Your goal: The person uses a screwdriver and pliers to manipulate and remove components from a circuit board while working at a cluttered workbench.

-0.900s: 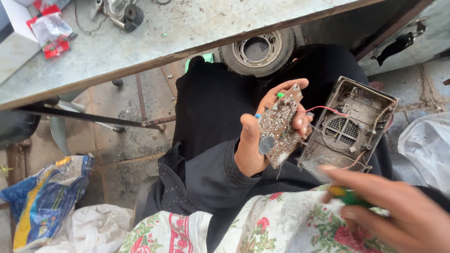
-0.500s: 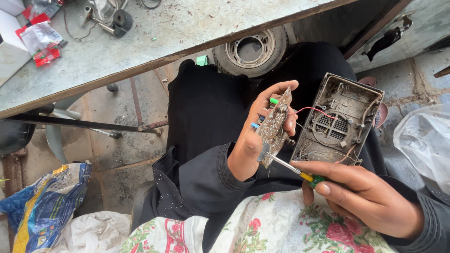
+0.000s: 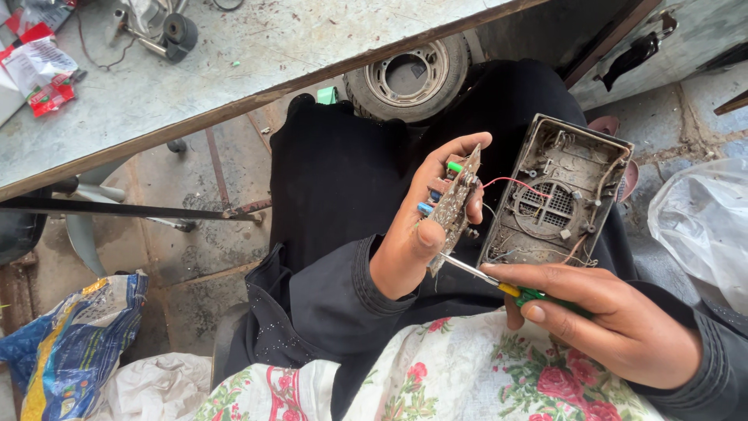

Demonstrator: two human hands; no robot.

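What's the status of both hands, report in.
Left hand gripping circuit board. Right hand holding screwdriver, tip at board's lower edge. Open casing on lap beside, wired to board.

Grey worktable (image 3: pixel 257 54) carries red-white packets (image 3: pixel 39 70).

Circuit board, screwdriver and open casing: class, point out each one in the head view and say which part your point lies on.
circuit board (image 3: pixel 454 209), head view, on its speckled solder side.
screwdriver (image 3: pixel 471 269), head view, on the metal shaft.
open casing (image 3: pixel 573 160), head view, on its dusty inner wall.

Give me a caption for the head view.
Left hand holds brown circuit board; right hand touches green-handled screwdriver to it.
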